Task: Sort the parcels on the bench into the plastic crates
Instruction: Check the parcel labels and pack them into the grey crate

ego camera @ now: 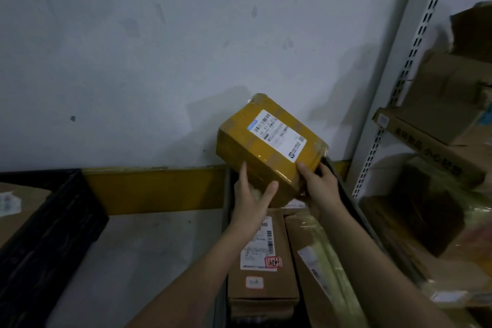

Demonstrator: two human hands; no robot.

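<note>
Nearest the camera, in the lower middle of the frame, a long brown carton [262, 255] and a film-wrapped parcel [316, 253] are lying side by side inside a dark crate [343, 189]. Just above them, the left hand [251, 200] is cupping the yellow taped box [270, 145] from below, its fingers [269, 192] curling round the lower edge. The right hand [318, 184] is gripping the box's right lower corner. The box is hanging tilted, label up, over the far end of the crate, in the centre right of the frame.

The tape looks glossy, so the box could be slipping out of these corner holds. Being tilted, it may catch the crate rim or land askew on the parcels beneath.

Farther off, at the left edge, a second black crate [53, 224] is sitting well apart. If that is the right destination, a drop here would be missorting the box.
</note>
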